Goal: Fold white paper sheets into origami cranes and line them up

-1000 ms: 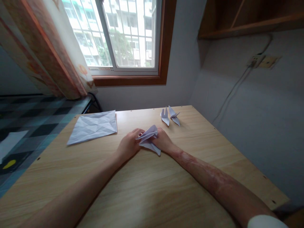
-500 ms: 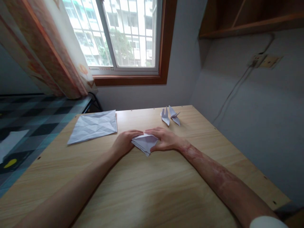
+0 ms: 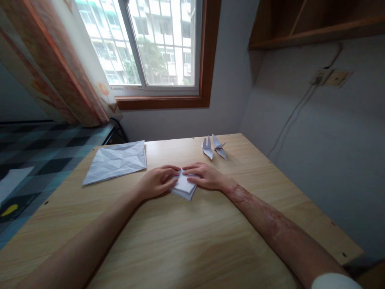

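A small folded piece of white paper [image 3: 185, 185] lies on the wooden table in front of me, its layered lower corner pointing toward me. My left hand [image 3: 158, 180] holds its left side, with the thumb on the lower left edge and the fingers bent at the top. My right hand [image 3: 207, 175] holds the right side, fingers over the upper edge and thumb on the top layer. The fingertips of both hands nearly meet at the top corner, and they cover the paper's sides.
Two folded paper figures [image 3: 214, 147] stand toward the table's far edge. Creased white sheets [image 3: 117, 160] lie at the back left of the wooden table [image 3: 168, 241]. Beyond the left edge is a checkered bed [image 3: 45, 146]; a wall with a socket [image 3: 323, 76] is at right.
The paper's top layer now lies flatter, showing a smooth square face. My left thumb has come onto the paper's near left side, and my right thumb has moved up onto its face.
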A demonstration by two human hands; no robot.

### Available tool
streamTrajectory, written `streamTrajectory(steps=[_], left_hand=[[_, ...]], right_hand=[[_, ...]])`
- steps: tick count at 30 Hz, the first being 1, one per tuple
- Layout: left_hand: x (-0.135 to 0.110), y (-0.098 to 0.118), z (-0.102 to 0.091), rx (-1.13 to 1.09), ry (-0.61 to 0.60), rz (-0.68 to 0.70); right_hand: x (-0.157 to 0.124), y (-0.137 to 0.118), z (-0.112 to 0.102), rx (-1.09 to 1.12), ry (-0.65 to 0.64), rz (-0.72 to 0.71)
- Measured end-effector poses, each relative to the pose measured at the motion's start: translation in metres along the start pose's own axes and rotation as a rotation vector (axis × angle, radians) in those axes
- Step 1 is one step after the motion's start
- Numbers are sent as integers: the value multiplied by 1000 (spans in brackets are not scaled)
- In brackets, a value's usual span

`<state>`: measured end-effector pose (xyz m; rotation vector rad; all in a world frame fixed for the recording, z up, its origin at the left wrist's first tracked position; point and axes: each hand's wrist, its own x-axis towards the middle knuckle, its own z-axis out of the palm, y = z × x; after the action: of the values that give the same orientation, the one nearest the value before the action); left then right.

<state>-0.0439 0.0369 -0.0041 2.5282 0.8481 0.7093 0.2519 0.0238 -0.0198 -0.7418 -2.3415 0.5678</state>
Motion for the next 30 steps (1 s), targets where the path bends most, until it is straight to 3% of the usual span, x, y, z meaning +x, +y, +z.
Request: streamTrajectory(steps=[5, 12, 16, 23, 26, 30], left_hand=[[3, 3, 7, 182, 39, 24], [6, -3, 14, 298, 247, -59], [4, 5, 13, 216, 211, -103], [4, 10, 13, 103, 84, 0], [6, 1, 13, 148, 136, -2], [5, -7, 12, 275, 253, -87]], right_hand=[[1, -5, 8, -117, 67, 0], [2, -6, 12, -223, 150, 105], [1, -8, 13, -206, 158, 109], [3, -3, 13, -144, 245, 135], [3, 0, 14, -177, 254, 158], [2, -3, 15, -139, 185, 73]])
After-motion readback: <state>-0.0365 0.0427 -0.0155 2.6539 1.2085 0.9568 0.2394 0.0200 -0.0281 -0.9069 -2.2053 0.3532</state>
